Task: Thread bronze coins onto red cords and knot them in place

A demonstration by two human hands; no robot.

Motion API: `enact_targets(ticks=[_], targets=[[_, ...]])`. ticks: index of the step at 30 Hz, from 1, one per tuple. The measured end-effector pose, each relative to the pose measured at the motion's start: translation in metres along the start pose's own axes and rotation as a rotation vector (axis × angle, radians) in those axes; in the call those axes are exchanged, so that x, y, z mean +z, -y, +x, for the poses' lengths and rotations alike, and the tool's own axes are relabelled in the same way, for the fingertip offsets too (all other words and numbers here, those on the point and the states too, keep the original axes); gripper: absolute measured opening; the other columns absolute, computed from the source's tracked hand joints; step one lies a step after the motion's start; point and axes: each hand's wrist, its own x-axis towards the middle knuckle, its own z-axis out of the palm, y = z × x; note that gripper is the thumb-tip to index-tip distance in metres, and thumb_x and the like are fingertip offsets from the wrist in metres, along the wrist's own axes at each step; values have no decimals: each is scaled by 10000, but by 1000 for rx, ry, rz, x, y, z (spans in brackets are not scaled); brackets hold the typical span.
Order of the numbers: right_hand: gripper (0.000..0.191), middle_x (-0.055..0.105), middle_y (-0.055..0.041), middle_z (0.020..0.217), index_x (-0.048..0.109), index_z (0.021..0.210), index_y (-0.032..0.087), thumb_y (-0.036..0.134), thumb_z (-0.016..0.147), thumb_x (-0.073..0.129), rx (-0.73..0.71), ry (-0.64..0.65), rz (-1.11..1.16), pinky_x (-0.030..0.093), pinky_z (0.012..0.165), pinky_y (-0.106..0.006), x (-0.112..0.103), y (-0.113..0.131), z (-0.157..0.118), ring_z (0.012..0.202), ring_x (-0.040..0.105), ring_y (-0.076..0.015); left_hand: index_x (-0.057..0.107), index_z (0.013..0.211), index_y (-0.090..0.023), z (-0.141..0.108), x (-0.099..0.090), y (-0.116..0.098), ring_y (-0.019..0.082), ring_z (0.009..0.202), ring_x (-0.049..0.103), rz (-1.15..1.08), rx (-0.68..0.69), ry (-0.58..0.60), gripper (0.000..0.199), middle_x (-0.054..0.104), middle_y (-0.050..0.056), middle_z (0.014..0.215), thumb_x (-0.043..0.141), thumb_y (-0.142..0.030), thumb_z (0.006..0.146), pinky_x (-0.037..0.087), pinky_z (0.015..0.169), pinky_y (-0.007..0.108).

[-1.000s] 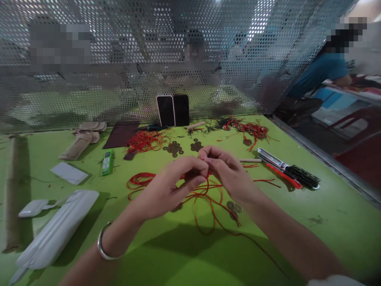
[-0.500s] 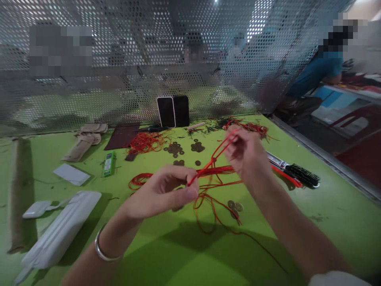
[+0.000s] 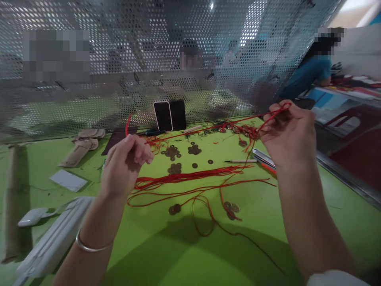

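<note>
- Red cord held up b/w both hands, above the table; near-straight span, long axis running L to R, slightly higher in view at the R end.
- L hand at one end: fingers curled in, cord held there by the look of it; exact pinch pt. hidden, can't be told.
- Short red end seen sticking up just behind that hand.
- R hand at the other end, well apart from L: cord pinched b/w thumb & forefinger tips, other fingers loosely bent; 2nd strand slanted down-left from the pinch.
- Mid-span reached by neither hand; cord lies to the right of L fingers, to the left of R fingers.
- Cord bundle laid flat below the span, same L-R lie approx., its looped end nearer L hand.
- Coin pile seen b/w span & bundle; white-handled tool nearer R hand, untouched.
</note>
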Motion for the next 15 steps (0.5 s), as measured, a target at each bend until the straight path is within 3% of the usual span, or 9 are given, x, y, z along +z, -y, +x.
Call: enact_targets(ticks=[3, 5, 8, 10, 13, 15], targets=[[54, 545, 22, 717, 499, 743, 176, 162, 693, 486, -22, 94, -22, 446, 561, -212, 1, 5, -4, 629, 563, -82, 444, 532, -163, 2, -4, -1, 95, 445, 327, -79, 14, -40, 390, 276, -34, 478, 422, -286, 901, 374, 476, 220], [64, 545, 23, 701, 489, 745, 175, 171, 685, 511, -7, 166, -75, 455, 572, -233, 2, 8, -7, 584, 550, -81, 447, 542, -159, 2, -6, -4, 93, 436, 323, -123, 26, -77, 414, 277, -32, 485, 355, -277, 928, 367, 463, 217], [67, 533, 49, 638, 478, 740, 183, 165, 693, 522, 50, 276, -195, 359, 442, -218, 1, 13, -10, 375, 353, -31, 468, 561, -147, 4, -6, -8, 90, 441, 346, -129, 55, -125, 468, 311, -23, 499, 258, -274, 959, 358, 453, 216], [98, 461, 81, 537, 481, 738, 190, 135, 676, 534, 27, 303, -225, 290, 409, -202, -1, 18, -9, 348, 239, -26, 466, 567, -144, 6, -7, -11, 89, 451, 364, -121, 83, -169, 506, 329, -22, 501, 210, -299, 975, 357, 457, 217], [168, 350, 104, 461, 493, 735, 193, 89, 637, 581, -65, 228, -177, 252, 411, -185, -10, 29, -3, 374, 203, -39, 427, 589, -150, 12, -18, -17, 80, 517, 439, -131, 223, -398, 478, 385, -33, 544, 204, -284, 990, 402, 517, 215], [193, 333, 111, 468, 495, 731, 195, 107, 642, 642, -88, 185, -146, 237, 405, -187, -19, 38, 4, 375, 172, -36, 389, 616, -164, 15, -39, -25, 63, 573, 487, -122, 302, -582, 426, 442, -52, 593, 232, -289, 992, 444, 595, 202]])
